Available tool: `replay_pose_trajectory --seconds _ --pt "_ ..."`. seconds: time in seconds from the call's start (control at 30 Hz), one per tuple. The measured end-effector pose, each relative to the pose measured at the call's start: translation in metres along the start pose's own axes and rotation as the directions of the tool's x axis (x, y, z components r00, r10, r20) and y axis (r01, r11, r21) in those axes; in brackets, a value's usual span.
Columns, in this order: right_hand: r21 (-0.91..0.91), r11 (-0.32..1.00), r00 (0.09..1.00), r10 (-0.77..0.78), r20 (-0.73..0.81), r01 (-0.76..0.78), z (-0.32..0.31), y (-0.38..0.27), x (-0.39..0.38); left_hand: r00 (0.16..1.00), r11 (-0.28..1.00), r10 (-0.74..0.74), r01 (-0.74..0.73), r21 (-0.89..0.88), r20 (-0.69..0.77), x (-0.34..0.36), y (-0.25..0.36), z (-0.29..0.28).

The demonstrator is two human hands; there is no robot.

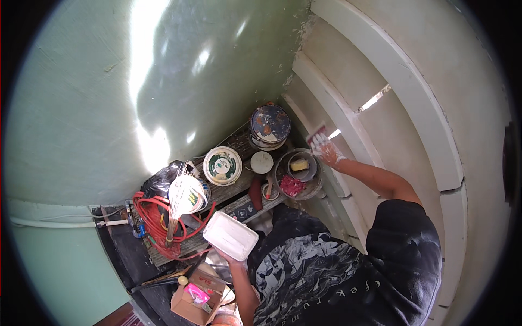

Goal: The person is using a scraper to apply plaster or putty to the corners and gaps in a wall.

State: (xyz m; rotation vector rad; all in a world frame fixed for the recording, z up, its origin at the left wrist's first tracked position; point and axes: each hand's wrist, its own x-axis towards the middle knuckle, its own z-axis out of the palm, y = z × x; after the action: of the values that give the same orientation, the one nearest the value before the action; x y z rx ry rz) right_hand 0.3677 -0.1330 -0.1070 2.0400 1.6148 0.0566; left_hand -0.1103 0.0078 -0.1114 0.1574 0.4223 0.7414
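My left hand [231, 261] supports a white rectangular tray [230, 237] from beneath, low in front of my body. A white paste seems to coat the tray's inside. The tray hides most of that hand's fingers. Out to the right, my right hand [327, 152], smeared with white, grips a flat reddish scraper [317, 133] close to the pale wall. Below that hand stands a round grey basin [316, 191] holding a smaller bowl [302, 175] with a yellow sponge [299, 164] and a crumpled pink-red cloth [292, 186].
On the wooden planks [228, 191] stand a paint-stained drum [270, 124], a lidded white-and-green bucket [222, 165] and another white bucket [187, 194]. A red hose [142, 209] coils at the left near a bundle of thin sticks [175, 214]. A cardboard box [187, 301] sits lower left. Pale ledges [405, 65] curve along the right wall.
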Motion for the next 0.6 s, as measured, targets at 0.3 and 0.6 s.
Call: replay_pose_trajectory --seconds 0.3,0.6 --pt "0.016 0.999 0.965 0.034 0.26 -0.039 0.005 -0.001 -0.032 0.997 0.983 -0.067 0.059 -0.173 -0.04 0.008 0.008 0.014" --pt "-0.267 0.961 0.977 0.022 -0.21 -0.079 -0.036 0.012 0.008 1.0 1.0 -0.023 0.023 -0.015 0.01 0.012 0.017 0.017"
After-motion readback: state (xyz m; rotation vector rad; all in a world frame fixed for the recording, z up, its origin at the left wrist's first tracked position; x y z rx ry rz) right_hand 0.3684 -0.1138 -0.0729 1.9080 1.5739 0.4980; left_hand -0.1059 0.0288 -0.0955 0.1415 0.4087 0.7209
